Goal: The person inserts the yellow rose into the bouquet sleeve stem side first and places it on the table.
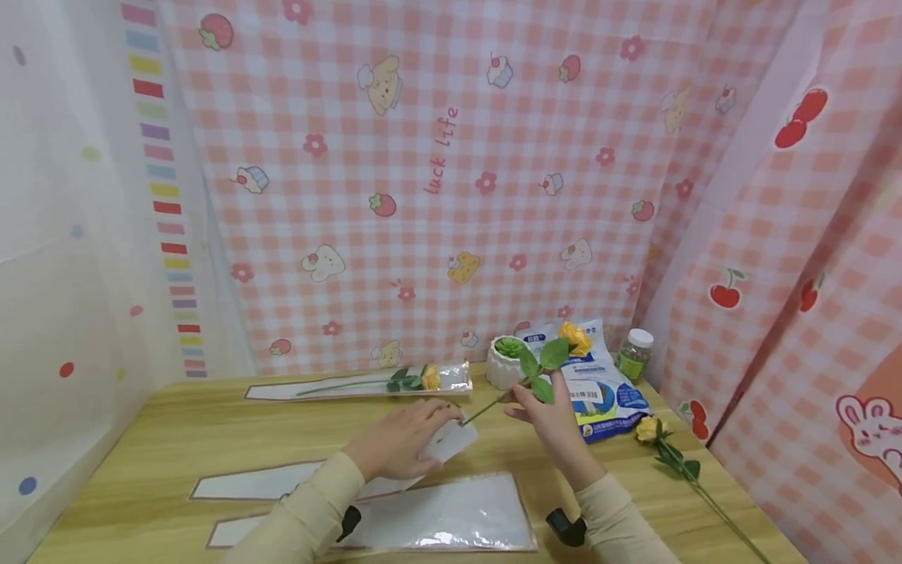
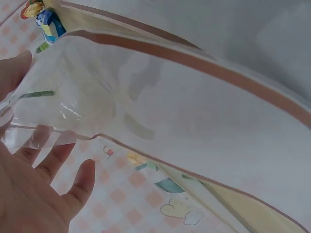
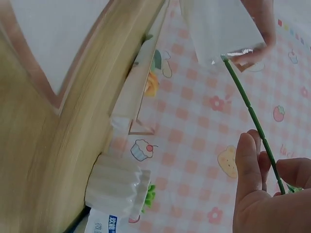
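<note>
The right grip point(image 1: 553, 419) is pinching a flower stem point(image 1: 486, 409); beside it, the left grip point(image 1: 398, 440) is holding a plastic bag point(image 1: 452, 443).

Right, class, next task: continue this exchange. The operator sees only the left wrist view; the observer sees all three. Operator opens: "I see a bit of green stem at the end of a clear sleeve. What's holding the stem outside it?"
Observer: The person's right hand holds the stem outside the clear sleeve.
Operator: Does anything stand beside the bag at my top left?
Observer: Yes. In the head view, a white pot with a green succulent stands to the left of the bag.
Operator: And any flower lying out of a sleeve?
Observer: One yellow rose lies bare on the right side of the table.
</note>
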Demonstrator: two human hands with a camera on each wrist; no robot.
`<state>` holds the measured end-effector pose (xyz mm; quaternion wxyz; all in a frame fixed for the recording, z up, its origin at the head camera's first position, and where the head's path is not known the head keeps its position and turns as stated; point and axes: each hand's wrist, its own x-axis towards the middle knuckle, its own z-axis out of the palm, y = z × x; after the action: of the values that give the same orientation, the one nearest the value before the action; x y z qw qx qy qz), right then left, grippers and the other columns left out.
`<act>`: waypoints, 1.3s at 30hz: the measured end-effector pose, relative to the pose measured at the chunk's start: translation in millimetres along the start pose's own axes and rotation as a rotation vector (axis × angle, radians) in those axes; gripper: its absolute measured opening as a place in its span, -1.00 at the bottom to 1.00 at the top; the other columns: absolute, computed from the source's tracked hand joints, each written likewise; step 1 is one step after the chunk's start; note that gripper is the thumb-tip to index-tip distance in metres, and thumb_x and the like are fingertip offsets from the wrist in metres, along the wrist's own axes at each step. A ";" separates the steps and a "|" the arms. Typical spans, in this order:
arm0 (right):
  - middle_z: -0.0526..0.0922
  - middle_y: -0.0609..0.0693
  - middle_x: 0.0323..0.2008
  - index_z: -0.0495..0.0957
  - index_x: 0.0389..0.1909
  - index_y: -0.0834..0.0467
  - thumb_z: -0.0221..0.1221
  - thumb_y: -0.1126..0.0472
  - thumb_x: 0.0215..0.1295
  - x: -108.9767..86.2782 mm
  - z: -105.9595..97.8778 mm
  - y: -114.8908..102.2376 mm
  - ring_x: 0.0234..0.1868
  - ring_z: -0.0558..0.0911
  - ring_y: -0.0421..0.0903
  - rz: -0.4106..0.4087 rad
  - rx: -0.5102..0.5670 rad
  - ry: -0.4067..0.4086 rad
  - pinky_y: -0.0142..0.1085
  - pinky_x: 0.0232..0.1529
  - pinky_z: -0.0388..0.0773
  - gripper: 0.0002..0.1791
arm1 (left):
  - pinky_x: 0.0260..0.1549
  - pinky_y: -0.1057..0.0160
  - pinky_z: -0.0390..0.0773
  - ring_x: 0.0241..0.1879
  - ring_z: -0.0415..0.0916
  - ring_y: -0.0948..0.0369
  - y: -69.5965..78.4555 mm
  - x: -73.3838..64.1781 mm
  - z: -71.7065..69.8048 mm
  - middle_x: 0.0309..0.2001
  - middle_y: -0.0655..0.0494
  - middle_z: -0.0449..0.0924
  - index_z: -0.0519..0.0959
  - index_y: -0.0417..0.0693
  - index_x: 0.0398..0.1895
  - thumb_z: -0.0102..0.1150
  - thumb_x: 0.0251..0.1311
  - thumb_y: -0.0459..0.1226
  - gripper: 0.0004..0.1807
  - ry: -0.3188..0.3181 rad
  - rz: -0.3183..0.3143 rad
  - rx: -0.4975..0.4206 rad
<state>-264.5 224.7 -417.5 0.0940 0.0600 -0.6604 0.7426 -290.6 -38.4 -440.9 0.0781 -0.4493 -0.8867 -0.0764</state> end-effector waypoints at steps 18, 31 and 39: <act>0.68 0.12 -0.24 0.24 0.13 0.35 0.16 0.42 0.39 -6.0 24.1 28.5 -0.29 0.71 -0.15 0.042 -0.110 0.074 -0.28 -0.14 0.72 -0.61 | 0.28 0.02 0.47 0.27 0.37 0.08 4.7 4.3 -1.6 0.24 0.05 0.43 0.26 0.08 0.43 0.33 0.24 -0.01 -0.26 0.045 0.040 0.064; 0.64 0.31 0.00 0.21 0.21 0.34 0.16 0.38 0.40 -13.3 28.8 31.3 -0.13 0.71 -0.06 0.052 -0.095 0.008 -0.21 -0.05 0.69 -0.54 | 0.29 -0.11 0.45 0.34 0.32 -0.01 1.7 5.1 -3.1 0.35 -0.09 0.34 0.23 0.05 0.46 0.35 0.24 0.01 -0.21 0.056 0.020 0.050; 0.61 0.27 0.08 0.28 0.23 0.32 0.28 0.32 0.32 -10.9 28.8 30.4 -0.07 0.65 -0.09 0.084 -0.120 -0.033 -0.14 0.02 0.67 -0.46 | 0.24 -0.10 0.49 0.29 0.36 0.01 0.6 6.3 -6.0 0.29 -0.05 0.36 0.20 0.10 0.47 0.34 0.24 0.01 -0.20 0.044 0.006 0.049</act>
<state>-261.5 192.1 -445.8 0.0552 0.0388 -0.7072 0.7037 -293.4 -34.3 -433.7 0.1085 -0.4481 -0.8850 -0.0643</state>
